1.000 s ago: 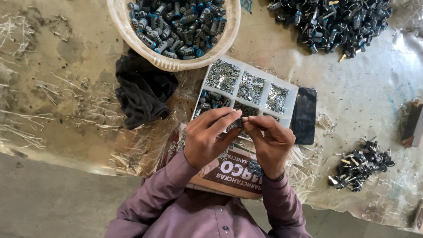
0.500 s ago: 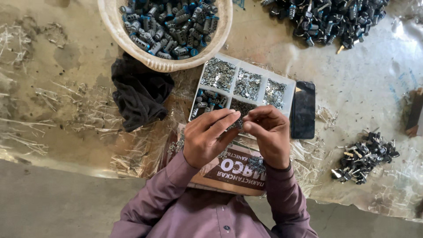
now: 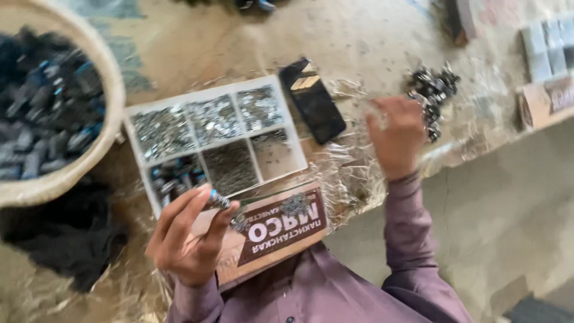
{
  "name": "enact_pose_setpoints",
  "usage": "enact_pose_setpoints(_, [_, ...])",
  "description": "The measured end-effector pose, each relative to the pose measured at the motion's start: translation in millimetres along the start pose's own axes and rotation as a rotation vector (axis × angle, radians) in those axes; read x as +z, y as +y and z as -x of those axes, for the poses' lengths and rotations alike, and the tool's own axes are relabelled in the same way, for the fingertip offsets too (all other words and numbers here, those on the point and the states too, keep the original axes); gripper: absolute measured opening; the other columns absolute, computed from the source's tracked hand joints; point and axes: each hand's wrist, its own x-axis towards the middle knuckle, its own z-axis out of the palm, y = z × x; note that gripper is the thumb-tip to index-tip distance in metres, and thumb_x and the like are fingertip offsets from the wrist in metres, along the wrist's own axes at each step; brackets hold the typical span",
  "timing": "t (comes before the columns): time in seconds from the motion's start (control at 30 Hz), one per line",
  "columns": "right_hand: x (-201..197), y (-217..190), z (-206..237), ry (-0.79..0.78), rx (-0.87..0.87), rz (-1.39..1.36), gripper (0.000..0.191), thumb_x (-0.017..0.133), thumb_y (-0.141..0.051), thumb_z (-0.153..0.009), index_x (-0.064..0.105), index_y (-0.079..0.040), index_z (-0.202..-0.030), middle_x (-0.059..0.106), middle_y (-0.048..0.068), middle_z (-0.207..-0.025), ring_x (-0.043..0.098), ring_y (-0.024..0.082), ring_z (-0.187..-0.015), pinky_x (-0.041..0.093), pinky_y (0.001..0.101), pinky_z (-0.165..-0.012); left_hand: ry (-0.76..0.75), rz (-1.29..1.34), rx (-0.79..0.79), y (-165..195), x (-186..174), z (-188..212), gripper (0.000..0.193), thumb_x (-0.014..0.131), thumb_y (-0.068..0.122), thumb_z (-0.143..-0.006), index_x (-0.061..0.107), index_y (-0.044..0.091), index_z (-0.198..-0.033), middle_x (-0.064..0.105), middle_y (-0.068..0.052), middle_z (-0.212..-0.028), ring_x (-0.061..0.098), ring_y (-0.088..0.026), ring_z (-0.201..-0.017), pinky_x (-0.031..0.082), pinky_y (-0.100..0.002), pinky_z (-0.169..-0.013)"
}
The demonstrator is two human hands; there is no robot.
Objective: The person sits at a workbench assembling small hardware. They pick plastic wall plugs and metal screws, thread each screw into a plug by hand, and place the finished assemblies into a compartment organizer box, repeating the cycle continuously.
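Note:
My left hand [image 3: 186, 236] pinches a small dark metal part [image 3: 217, 200] between thumb and fingers, just in front of a white compartment tray [image 3: 281, 119] filled with small metal pieces. Stretched out to the right, my right hand [image 3: 397, 135] is blurred beside a small pile of dark metal parts [image 3: 433, 91]; whether it holds anything cannot be made out. A brown printed cardboard piece [image 3: 281, 230] lies under the tray's near edge, close to my left hand.
A large round basket [image 3: 98, 146] of dark and blue parts stands at the left. A black cloth [image 3: 66, 236] lies below it. A black phone [image 3: 313, 100] rests right of the tray. Boxes [image 3: 547, 72] sit far right. Loose wire scraps [image 3: 347, 167] litter the mat.
My hands have separated: the right hand swung out to the right toward the small pile, while the left stays holding a part. The view has shifted and tilted to the right.

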Motion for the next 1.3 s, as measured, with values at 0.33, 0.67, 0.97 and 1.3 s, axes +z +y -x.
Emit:
enact_pose_setpoints(0.33, [36.0, 159.3, -63.8, -0.217, 0.06, 0.061, 0.024, 0.079, -0.018, -0.097, 0.078, -0.009, -0.119, 0.067, 0.02, -0.12, 0.059, 0.039, -0.111, 0.047, 0.048, -0.096, -0.012, -0.031, 0.038, 1.2, 11.8, 1.0, 0.04, 0.091, 0.009, -0.084, 0.073, 0.0, -0.118, 0.073, -0.016, -0.117, 0.074, -0.023, -0.102, 0.063, -0.03, -0.084])
enact_pose_setpoints(0.67, [37.5, 138.0, -20.7, -0.115, -0.105, -0.086, 0.025, 0.071, -0.005, -0.089, 0.069, 0.001, -0.113, 0.068, 0.015, -0.104, 0.067, 0.03, -0.099, 0.052, 0.0383, -0.091, 0.026, -0.004, 0.115, -13.2, 11.4, -5.1, 0.04, 0.092, 0.007, -0.085, 0.071, 0.003, -0.119, 0.072, -0.012, -0.118, 0.073, -0.019, -0.093, 0.063, -0.03, -0.08])
enact_pose_setpoints(0.97, [52.9, 163.8, -10.4, -0.117, -0.115, 0.057, 0.014, 0.068, -0.004, -0.091, 0.071, -0.008, -0.104, 0.069, 0.009, -0.102, 0.061, 0.028, -0.099, 0.048, 0.0422, -0.102, 0.039, -0.054, 0.1, -7.4, 11.9, -2.5, 0.039, 0.092, 0.007, -0.086, 0.072, 0.001, -0.119, 0.072, -0.013, -0.117, 0.072, -0.017, -0.09, 0.061, -0.029, -0.079])
enact_pose_setpoints(1.3, [34.4, 106.3, 16.3, 0.158, -0.028, -0.105, 0.015, 0.075, -0.015, -0.106, 0.072, -0.001, -0.112, 0.068, 0.012, -0.116, 0.059, 0.03, -0.11, 0.046, 0.0441, -0.1, 0.043, -0.086, 0.086, -14.5, 17.2, 5.9, 0.042, 0.094, 0.011, -0.087, 0.073, 0.0, -0.122, 0.072, -0.014, -0.12, 0.072, -0.017, -0.086, 0.06, -0.027, -0.074])
